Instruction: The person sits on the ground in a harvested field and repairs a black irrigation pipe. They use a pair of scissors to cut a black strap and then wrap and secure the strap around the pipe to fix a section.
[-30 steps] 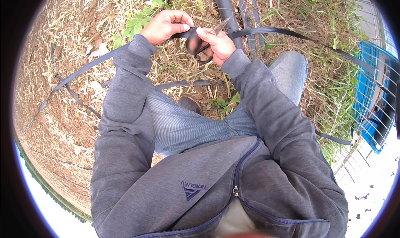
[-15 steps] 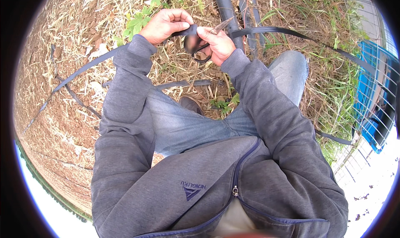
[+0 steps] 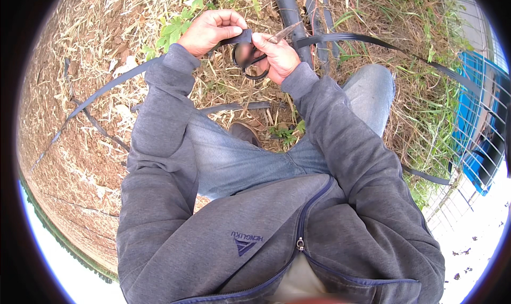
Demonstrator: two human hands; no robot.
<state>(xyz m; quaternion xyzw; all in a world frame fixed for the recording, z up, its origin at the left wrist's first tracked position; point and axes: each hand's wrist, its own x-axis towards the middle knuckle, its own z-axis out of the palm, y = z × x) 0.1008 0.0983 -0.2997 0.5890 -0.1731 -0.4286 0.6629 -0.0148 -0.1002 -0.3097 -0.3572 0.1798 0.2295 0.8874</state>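
My left hand (image 3: 213, 34) is closed in a pinch on the end of a flat black hose strip (image 3: 114, 85), which runs off to the left past my wrist. Right beside it, my right hand (image 3: 278, 55) grips a pair of scissors (image 3: 257, 77). The black handle loops hang below the fingers, and the rusty-looking blades point up and to the right. Thumb and forefinger of the right hand meet the strip's short dark end; whether they pinch it too is hard to see. Another black strip (image 3: 367, 38) extends from behind the right hand toward the right.
A thick dark pipe (image 3: 287, 9) lies on the straw-covered ground beyond my right hand. Green leaves (image 3: 173, 31) grow near the left hand. At the right stands a wire crate (image 3: 492, 99) with blue panels. My bent legs (image 3: 245, 165) are below the hands.
Both hands stay almost in place. The scissor handles have shifted slightly left, and the strip's end between the fingers looks flatter and squarer.
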